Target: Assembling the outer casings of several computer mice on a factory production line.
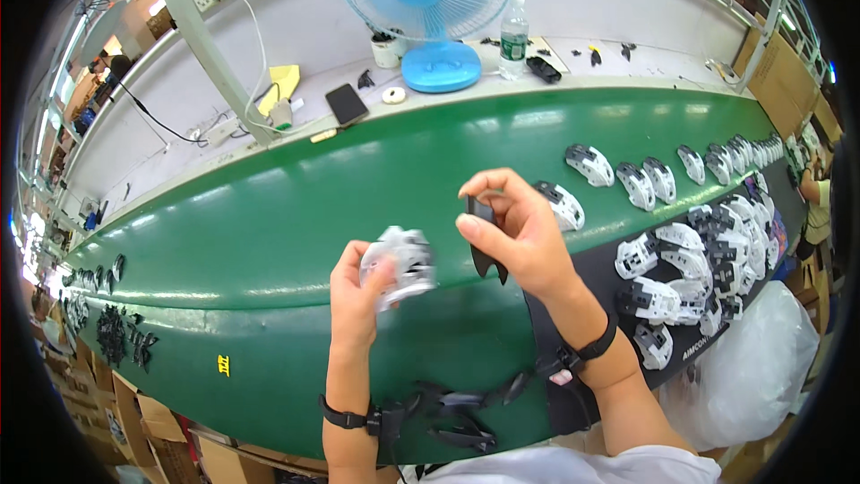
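My left hand (356, 294) is closed round a white plastic shell part (408, 264), whose edges are smeared by motion. To its right, my right hand (520, 237) pinches a dark, curved plastic piece (484, 255) between thumb and fingers. The two parts are apart, held above the green work surface (313, 215). Below my hands, several black curved pieces (461, 430) lie near the front edge. Just beyond my right hand sits another white and black shell (563, 206).
White shells (681, 278) crowd a black mat (591, 278) at right; more stand in a row behind. Small black parts (112, 333) and a yellow piece (224, 366) lie left. A blue fan (441, 67), bottle (513, 40) and phone (347, 105) line the back ledge. A plastic bag (752, 367) bulges at right.
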`<control>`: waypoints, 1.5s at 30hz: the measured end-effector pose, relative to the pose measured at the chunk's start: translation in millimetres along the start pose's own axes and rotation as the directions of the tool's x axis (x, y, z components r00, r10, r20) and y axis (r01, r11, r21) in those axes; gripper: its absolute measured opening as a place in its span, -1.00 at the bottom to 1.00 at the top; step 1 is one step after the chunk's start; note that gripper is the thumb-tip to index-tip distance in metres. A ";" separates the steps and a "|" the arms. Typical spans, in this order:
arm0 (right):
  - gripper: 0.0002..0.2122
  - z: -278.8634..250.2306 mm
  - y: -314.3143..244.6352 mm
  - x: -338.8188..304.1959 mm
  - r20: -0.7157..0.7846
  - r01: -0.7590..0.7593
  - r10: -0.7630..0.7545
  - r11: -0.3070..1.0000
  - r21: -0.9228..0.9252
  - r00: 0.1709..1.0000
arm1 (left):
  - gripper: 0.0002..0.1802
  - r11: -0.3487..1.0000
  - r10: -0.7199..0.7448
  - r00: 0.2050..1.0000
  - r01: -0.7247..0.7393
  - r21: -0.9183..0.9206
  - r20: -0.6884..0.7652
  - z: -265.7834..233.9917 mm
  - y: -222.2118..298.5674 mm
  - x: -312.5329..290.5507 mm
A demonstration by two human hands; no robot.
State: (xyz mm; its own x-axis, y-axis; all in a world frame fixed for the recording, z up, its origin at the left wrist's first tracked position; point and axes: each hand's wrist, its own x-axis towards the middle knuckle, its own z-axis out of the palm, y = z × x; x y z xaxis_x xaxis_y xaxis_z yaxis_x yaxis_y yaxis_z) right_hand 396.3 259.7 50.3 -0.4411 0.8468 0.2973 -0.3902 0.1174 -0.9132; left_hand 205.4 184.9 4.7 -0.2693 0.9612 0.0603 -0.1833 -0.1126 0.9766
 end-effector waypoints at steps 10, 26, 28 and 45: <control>-0.74 27.9 45.0 -7.2 -0.058 0.026 -0.019 0.992 0.124 0.998 | -0.61 0.702 -0.344 0.785 0.580 -0.415 0.515 28.0 -34.5 -23.3; -0.88 34.0 41.9 -9.7 -0.212 0.086 -0.071 0.994 0.061 0.975 | -0.81 0.987 0.026 0.999 -0.029 -0.160 -0.017 28.3 11.2 -22.5; -0.89 33.4 35.6 -12.7 -0.204 0.033 -0.007 0.991 0.127 0.979 | -0.78 0.981 0.031 0.995 -0.049 -0.185 -0.100 25.4 5.4 -21.4; -0.65 52.6 58.9 -29.4 -0.077 0.096 -0.124 0.951 -0.295 0.989 | -0.78 0.942 0.302 0.935 -0.263 0.206 -0.187 43.8 22.8 -32.3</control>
State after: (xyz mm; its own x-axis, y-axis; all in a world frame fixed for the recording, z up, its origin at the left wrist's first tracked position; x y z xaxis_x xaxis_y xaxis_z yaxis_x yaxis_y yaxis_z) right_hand 343.7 214.5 2.5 -0.3257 0.8632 0.3857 -0.1749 0.3459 -0.9218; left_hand 251.3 162.4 34.1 -0.4838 0.8175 0.3125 0.0933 -0.3068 0.9472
